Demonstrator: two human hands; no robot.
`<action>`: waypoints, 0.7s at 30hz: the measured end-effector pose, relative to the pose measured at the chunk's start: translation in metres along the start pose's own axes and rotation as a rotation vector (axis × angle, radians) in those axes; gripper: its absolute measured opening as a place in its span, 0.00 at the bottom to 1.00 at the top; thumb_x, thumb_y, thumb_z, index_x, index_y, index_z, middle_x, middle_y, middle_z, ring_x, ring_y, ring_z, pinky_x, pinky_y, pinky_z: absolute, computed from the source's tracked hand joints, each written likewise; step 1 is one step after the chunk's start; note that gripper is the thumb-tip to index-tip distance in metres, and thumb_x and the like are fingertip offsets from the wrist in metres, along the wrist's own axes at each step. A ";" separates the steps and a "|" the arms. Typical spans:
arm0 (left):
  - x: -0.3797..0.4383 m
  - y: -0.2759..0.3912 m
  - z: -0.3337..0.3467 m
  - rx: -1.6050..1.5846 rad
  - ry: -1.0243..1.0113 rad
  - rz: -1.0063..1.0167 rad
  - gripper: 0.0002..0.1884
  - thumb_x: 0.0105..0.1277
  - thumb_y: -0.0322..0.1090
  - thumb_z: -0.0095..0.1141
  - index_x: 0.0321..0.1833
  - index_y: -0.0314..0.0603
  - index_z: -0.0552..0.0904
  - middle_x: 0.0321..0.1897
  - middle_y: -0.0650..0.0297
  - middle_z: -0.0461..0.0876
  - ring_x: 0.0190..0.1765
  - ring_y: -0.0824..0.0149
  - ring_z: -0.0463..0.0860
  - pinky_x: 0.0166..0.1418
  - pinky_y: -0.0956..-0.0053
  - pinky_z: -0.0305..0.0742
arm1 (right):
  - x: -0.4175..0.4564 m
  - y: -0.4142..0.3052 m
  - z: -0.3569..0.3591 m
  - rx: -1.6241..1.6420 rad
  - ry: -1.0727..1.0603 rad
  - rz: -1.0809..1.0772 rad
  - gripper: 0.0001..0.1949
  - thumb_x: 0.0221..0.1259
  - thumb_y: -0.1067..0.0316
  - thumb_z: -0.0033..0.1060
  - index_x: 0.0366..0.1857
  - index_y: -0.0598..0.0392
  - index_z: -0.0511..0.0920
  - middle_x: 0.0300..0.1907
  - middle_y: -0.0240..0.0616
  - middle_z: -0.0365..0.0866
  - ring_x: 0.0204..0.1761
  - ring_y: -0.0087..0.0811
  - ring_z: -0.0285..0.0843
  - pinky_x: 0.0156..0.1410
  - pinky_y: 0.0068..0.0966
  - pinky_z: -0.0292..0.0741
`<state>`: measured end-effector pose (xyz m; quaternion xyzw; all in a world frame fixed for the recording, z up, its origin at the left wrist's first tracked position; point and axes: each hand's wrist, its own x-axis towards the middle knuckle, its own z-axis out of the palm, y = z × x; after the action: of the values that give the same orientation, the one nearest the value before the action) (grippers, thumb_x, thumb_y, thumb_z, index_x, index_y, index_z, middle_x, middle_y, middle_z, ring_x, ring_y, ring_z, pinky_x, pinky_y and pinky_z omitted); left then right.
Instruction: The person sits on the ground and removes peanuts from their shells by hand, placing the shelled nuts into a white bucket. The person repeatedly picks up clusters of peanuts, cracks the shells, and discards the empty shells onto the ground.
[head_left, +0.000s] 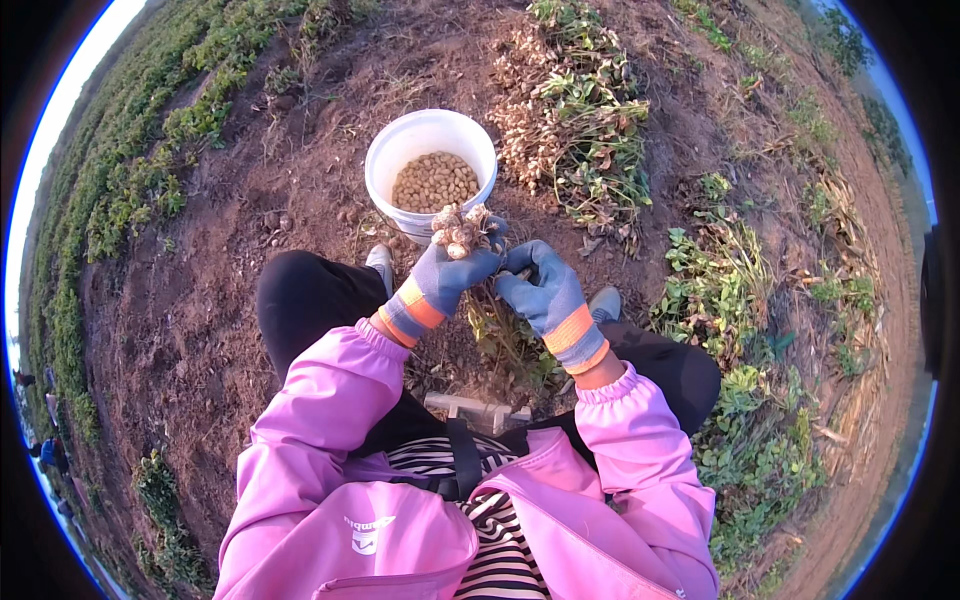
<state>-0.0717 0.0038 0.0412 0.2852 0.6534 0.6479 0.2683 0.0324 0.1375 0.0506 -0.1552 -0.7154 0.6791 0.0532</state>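
Observation:
In my left hand (454, 274), gloved in blue with an orange-striped cuff, is a cluster of peanut pods (457, 231) bunched above the fingers. My right hand (546, 289), in a matching glove, is closed on the stems of the same peanut plant, just beside the left. The plant's leafy part (504, 330) hangs down between my knees. Right behind the pods stands a white plastic bucket (382, 169), partly filled with loose peanut pods (435, 184).
A heap of pulled peanut plants (592, 142) lies right of the bucket, pods facing it. More plants (720, 292) lie to my right. A low wooden stool (476, 407) shows beneath me. Green crop rows (150, 187) grow on the left, with people (51, 452) at the far edge.

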 end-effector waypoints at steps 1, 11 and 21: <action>-0.002 -0.003 0.001 -0.062 0.007 -0.018 0.21 0.56 0.27 0.56 0.55 0.36 0.74 0.44 0.65 0.78 0.48 0.73 0.76 0.54 0.77 0.70 | 0.001 0.000 -0.001 -0.059 0.040 -0.052 0.10 0.48 0.70 0.63 0.35 0.57 0.75 0.26 0.26 0.74 0.27 0.15 0.65 0.34 0.17 0.68; -0.008 0.002 0.011 -0.183 -0.147 -0.143 0.18 0.58 0.25 0.57 0.52 0.37 0.75 0.41 0.69 0.77 0.42 0.77 0.75 0.46 0.81 0.71 | 0.008 0.009 -0.004 0.114 0.080 -0.131 0.08 0.54 0.76 0.52 0.39 0.58 0.76 0.29 0.25 0.73 0.27 0.13 0.65 0.32 0.14 0.67; -0.011 -0.028 0.018 -0.183 -0.120 -0.097 0.20 0.60 0.25 0.56 0.56 0.38 0.71 0.45 0.69 0.76 0.47 0.75 0.75 0.53 0.79 0.70 | 0.001 -0.035 -0.022 0.360 0.038 0.121 0.07 0.59 0.71 0.50 0.39 0.56 0.74 0.24 0.23 0.68 0.20 0.14 0.61 0.24 0.12 0.60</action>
<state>-0.0514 0.0084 0.0123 0.2656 0.5873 0.6729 0.3630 0.0328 0.1578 0.0871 -0.1989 -0.5707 0.7950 0.0527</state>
